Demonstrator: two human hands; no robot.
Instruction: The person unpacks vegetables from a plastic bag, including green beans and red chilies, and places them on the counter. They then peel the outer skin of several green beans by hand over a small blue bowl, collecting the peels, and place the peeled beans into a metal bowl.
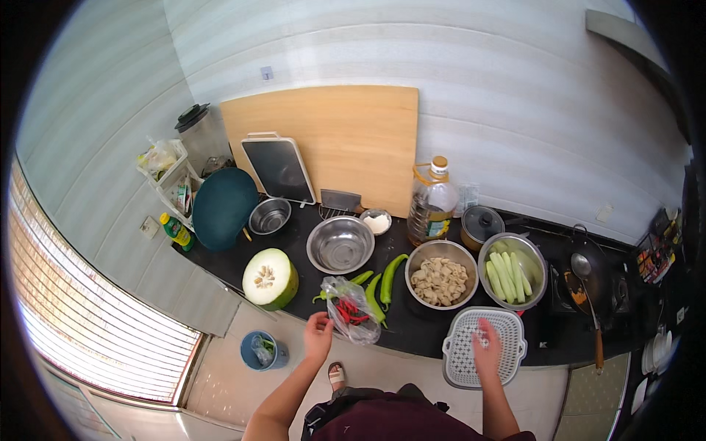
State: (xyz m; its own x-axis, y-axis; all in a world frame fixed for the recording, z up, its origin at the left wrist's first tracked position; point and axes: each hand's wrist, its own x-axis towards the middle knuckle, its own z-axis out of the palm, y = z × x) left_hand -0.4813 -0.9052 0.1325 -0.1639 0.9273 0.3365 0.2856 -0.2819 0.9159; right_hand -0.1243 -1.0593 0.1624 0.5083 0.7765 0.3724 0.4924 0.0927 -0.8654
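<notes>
My left hand is at the counter's front edge, fingers curled, beside a clear plastic bag of red chilli peppers. Whether its fingertips grip the bag's edge is unclear. Long green peppers lie around and behind the bag. Over a pale plastic colander basket hangs my right hand, its fingers blurred and spread a little, with no object plainly in it. Behind the basket stand a steel bowl of pale, cut-up food pieces and a steel bowl of peeled green vegetable sticks.
A cut winter melon sits left, near an empty steel bowl. Farther back are a cleaver, a small bowl of white powder and an oil jug. A wok with a ladle stands right. A blue bin is on the floor.
</notes>
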